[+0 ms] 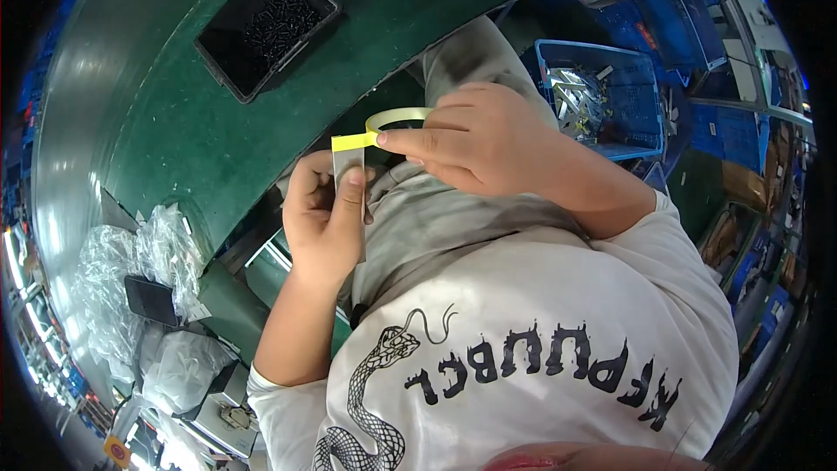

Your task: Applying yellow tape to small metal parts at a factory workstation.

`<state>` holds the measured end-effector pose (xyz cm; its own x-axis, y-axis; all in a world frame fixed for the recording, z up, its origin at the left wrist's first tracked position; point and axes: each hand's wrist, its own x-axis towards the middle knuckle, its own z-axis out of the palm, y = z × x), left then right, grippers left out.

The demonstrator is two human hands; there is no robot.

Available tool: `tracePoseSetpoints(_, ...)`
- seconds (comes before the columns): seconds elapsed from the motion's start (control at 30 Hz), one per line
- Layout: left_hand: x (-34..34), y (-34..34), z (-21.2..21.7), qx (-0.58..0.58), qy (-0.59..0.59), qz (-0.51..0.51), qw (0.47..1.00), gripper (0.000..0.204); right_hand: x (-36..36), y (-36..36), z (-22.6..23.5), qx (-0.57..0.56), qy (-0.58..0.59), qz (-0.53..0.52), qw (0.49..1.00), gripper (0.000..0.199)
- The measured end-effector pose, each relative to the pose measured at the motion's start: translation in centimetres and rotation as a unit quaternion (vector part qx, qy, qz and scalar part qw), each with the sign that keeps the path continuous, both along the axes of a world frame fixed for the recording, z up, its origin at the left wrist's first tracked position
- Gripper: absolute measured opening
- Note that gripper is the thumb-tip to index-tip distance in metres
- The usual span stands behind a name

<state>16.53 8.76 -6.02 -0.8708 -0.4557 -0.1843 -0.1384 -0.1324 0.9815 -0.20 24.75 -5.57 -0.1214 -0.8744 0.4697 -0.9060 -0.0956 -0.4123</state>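
Bench: I see a green bench (157, 113) bearing a black tray (266, 26) of small parts.
Right hand: my right hand (475, 135) is closed round a tape roll (397, 116), pinching its yellow end.
Left hand: my left hand (324, 214) pinches a thin metal strip (347, 161) upright over my lap.
Handling: light, stiff, probably slippery; I judge the edges safest.

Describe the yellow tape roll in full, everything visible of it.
The yellow tape roll is a thin, translucent ring, seen nearly edge-on and partly hidden behind the right hand, whose fingers pinch it. A short strip runs off it leftward to the top of a small flat grey piece held upright by the left hand.
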Motion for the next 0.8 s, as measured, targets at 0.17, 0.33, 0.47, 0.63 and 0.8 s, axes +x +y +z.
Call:
tracePoseSetpoints(0.17, -0.5, 0.3, 0.7, -0.05, -0.038, 0.003, 0.998, 0.039, 0.2, -0.1, 0.3, -0.006, -0.008, 0.004, 1.0, 0.043)
tracePoseSetpoints(0.33, -0.7, 0.2, -0.3, -0.064, -0.001, 0.051, 0.997, 0.037, 0.3, 0.0, 0.1, 0.016, -0.009, -0.002, 1.0, 0.043)
tracePoseSetpoints(0.47, -0.4, -0.5, -0.7, -0.387, 0.007, 0.005, 0.922, 0.024, 0.4, -0.1, 0.1, -0.005, -0.009, -0.003, 1.0, 0.043)
tracePoseSetpoints(0.63, -0.5, -0.4, -0.3, -0.39, -0.07, -0.031, 0.917, 0.017, 0.4, -0.1, 0.6, 0.004, -0.009, 0.007, 1.0, 0.045)
tracePoseSetpoints(0.8, -0.3, -0.6, -0.6, -0.176, -0.035, 0.019, 0.984, 0.019, -0.1, 0.0, 0.6, 0.002, -0.005, 0.001, 1.0, 0.047)
